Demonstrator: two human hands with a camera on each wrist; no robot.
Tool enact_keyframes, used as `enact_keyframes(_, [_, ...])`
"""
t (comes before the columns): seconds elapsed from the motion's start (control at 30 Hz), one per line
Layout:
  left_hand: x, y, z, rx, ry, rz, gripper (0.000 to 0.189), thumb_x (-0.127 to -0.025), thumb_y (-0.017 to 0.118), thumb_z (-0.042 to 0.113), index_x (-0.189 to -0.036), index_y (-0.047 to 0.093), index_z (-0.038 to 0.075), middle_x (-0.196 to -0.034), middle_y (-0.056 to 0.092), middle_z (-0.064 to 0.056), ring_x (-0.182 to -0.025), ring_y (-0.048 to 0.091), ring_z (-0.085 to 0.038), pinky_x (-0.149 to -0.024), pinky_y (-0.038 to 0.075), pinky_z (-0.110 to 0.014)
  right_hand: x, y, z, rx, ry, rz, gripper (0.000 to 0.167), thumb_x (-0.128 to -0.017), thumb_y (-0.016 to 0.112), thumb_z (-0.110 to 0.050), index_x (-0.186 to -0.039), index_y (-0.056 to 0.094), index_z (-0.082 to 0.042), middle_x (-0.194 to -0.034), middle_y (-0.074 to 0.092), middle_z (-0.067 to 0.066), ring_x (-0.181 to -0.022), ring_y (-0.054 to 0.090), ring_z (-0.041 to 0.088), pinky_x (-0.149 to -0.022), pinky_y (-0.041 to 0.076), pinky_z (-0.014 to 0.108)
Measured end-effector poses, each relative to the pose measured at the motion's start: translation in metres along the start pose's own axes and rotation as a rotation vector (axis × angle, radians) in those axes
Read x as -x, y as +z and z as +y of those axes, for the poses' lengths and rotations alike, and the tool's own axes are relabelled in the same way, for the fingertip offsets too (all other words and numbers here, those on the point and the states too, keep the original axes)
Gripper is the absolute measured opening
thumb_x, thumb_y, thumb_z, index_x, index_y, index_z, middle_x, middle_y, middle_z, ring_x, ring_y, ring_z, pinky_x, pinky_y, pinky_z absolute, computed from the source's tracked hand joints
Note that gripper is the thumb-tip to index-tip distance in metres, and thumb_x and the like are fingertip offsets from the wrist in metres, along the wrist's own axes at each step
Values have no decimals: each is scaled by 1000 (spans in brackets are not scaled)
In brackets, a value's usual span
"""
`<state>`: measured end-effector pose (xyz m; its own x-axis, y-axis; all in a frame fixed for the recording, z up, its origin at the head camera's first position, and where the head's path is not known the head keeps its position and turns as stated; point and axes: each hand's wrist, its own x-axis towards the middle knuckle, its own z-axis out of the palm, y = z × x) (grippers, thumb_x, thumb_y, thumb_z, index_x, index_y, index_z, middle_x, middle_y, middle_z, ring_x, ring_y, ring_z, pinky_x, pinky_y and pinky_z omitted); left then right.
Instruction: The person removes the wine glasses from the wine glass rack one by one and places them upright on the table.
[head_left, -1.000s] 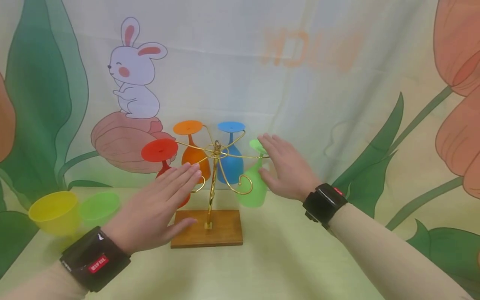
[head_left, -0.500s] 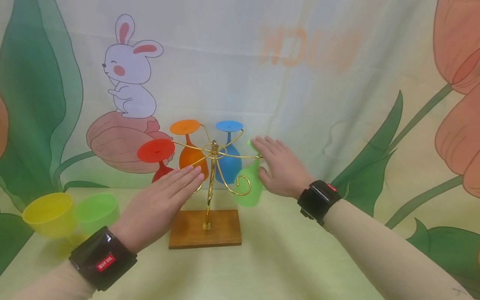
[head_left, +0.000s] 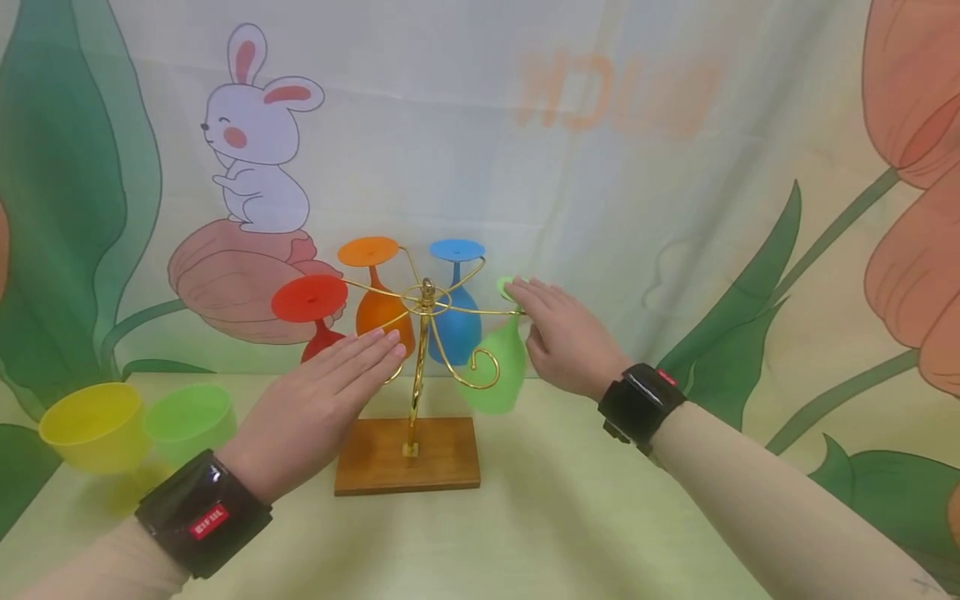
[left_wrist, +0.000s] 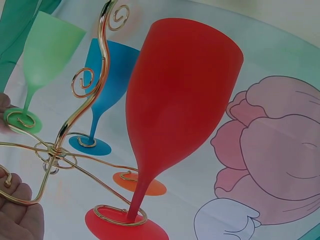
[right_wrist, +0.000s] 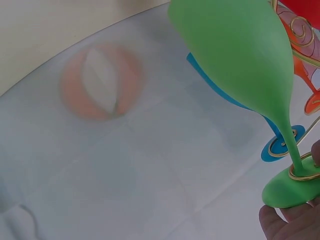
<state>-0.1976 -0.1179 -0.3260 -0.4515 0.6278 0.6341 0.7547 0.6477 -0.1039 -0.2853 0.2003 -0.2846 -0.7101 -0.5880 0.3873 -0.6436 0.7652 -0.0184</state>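
Note:
A gold wire rack on a wooden base holds upside-down plastic goblets by their feet. My right hand holds the foot of the green goblet, fingers on one face and thumb on the other. Straight fingers of my left hand lie at an unfilled front-left wire arm, beside its curl; the thumb is hidden. Behind that hand the red goblet hangs, partly covered in the head view. Orange and blue goblets hang at the back.
Upright yellow and green goblets stand on the table at left, near the left wristband. One front wire hook bears nothing. A printed curtain hangs close behind the rack.
The right hand has come in over the green goblet's foot, and its thumb has moved under it. The left thumb has gone out of sight. The view has shifted slightly.

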Motion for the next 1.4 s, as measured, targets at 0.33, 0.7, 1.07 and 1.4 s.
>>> enact_keyframes(0.33, [0, 0, 0, 5, 5, 15, 80, -74, 71, -13, -146, 42, 6, -144, 47, -11, -136, 40, -26, -103, 40, -47, 6, -4, -1, 27, -45, 26, 56, -91, 41, 8, -145, 41, -6, -146, 45, 11, -137, 38, 28, -115, 24, 36])
enact_keyframes(0.7, [-1, -1, 0, 5, -1, 12, 80, -74, 72, -14, -146, 42, 6, -144, 48, -11, -135, 40, -26, -102, 41, -48, 5, -16, -12, 78, -103, 21, 66, -85, 42, 19, -144, 45, -9, -145, 47, 8, -136, 38, 25, -114, 26, 35])
enact_keyframes(1.07, [0, -1, 0, 12, -7, 8, 81, -73, 72, -14, -146, 42, 6, -144, 49, -11, -136, 40, -26, -102, 41, -48, -24, -28, -22, 15, -29, -81, 72, -84, 37, 20, -148, 41, -14, -147, 45, 4, -138, 36, 24, -113, 29, 37])
enact_keyframes(1.4, [1, 1, 1, 13, -4, 4, 83, -73, 73, -14, -147, 41, 7, -145, 47, -11, -136, 39, -26, -102, 41, -48, -48, -30, -11, -50, 100, -84, 72, -86, 36, 18, -149, 38, -17, -149, 42, 1, -138, 36, 21, -112, 29, 34])
